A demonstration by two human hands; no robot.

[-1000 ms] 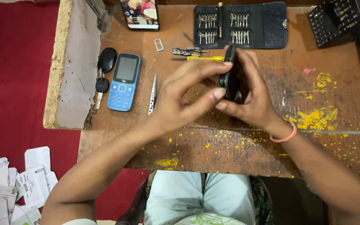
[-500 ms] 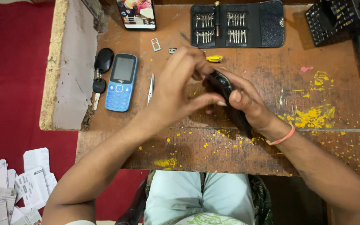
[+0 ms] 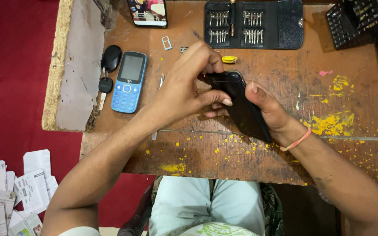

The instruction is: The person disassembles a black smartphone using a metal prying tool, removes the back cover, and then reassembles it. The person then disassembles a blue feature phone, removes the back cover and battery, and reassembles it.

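Both hands met over the worn brown wooden table (image 3: 355, 144) w/ yellow paint spatter. The right hand (image 3: 272, 111) cupped a slim black slab-shaped smartphone (image 3: 241, 107) from beneath, thumb laid along its right edge, the phone angled w/ its lower end toward the table's front edge. The left hand (image 3: 184, 85) was curled at the phone's top-left corner — fingertips pinched there, thumb pressed vs. the phone's side. What the fingertips held, if anything, couldn't be told.

Left of the hands lay a blue keypad phone w/ grey screen (image 3: 129, 81), beside it a black car key w/ fob (image 3: 107, 70). A thin metal tweezer (image 3: 161, 80) lay just by the left wrist. Behind the hands: an open black case of screwdriver bits (image 3: 254, 24), a small yellow-handled tool (image 3: 229, 59), a small light-blue SIM tray (image 3: 166, 43) & another smartphone w/ lit screen (image 3: 147, 12) at the far edge. White paper scraps (image 3: 9, 192) lay on the red floor (image 3: 9, 65).
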